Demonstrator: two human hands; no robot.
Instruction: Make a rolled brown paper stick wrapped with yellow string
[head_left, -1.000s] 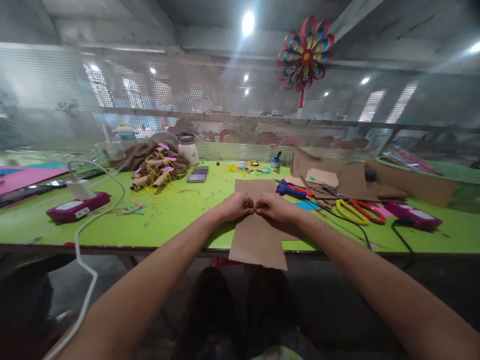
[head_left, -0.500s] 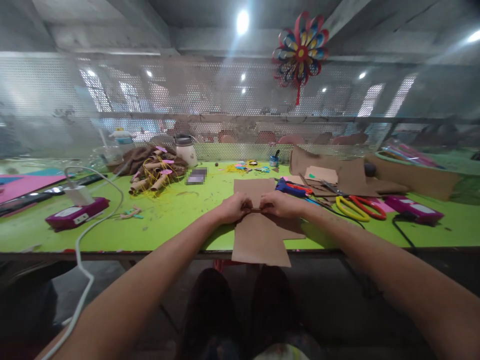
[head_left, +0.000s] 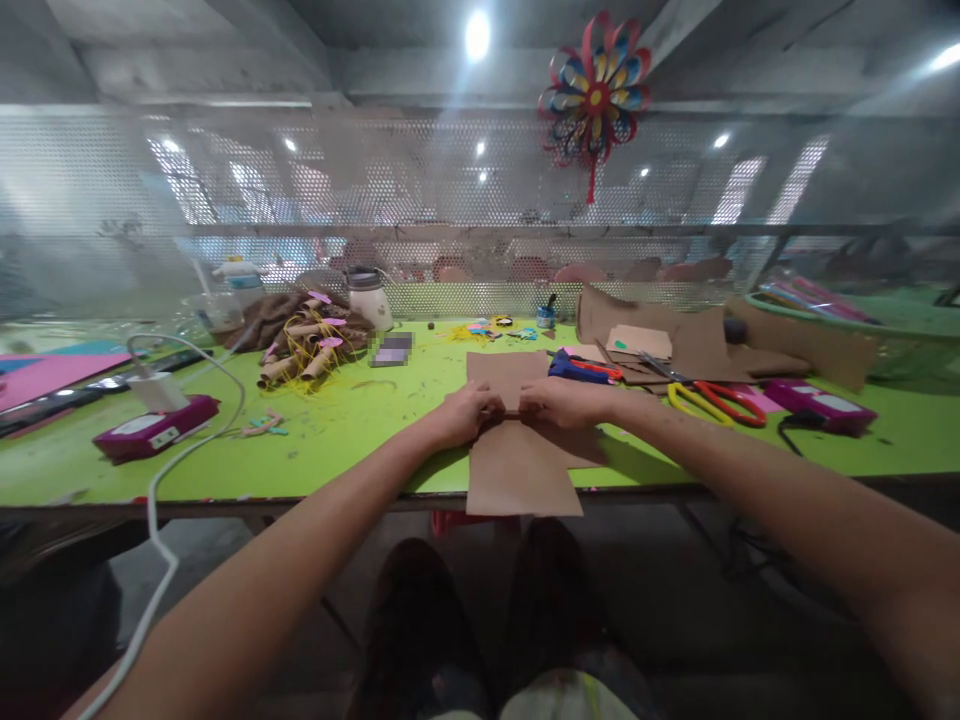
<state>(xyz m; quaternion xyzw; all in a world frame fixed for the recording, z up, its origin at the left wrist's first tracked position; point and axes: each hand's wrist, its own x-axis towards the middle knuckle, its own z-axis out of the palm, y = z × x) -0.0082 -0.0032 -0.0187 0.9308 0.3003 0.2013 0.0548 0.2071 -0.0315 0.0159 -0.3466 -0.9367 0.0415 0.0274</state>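
Workpiece: a flat sheet of brown cardboard [head_left: 521,480] lies on the lime-green worktop [head_left: 360,440], centred before the person; its near end projects past the front edge.
Left hand: the left hand [head_left: 466,412] meets the sheet from the left, fingers bent and pinching a narrow crosswise ridge in it.
Right hand: the right hand [head_left: 561,402] is just beside the left, fingers pinching the same ridge.
Jar: a small blue-and-white jar [head_left: 546,318] stands upright near the rear of the worktop; a slender dark implement [head_left: 553,300] rises from it.
Canister: a white rounded canister with a dark lid [head_left: 369,305] stands rear left; contents hidden.
Basket: a light-green round-rimmed basket [head_left: 907,328] at far right holds pink and blue items in clear plastic [head_left: 821,296].
Scissors: yellow-and-red-handled metal scissors [head_left: 699,388] lie right of the sheet.
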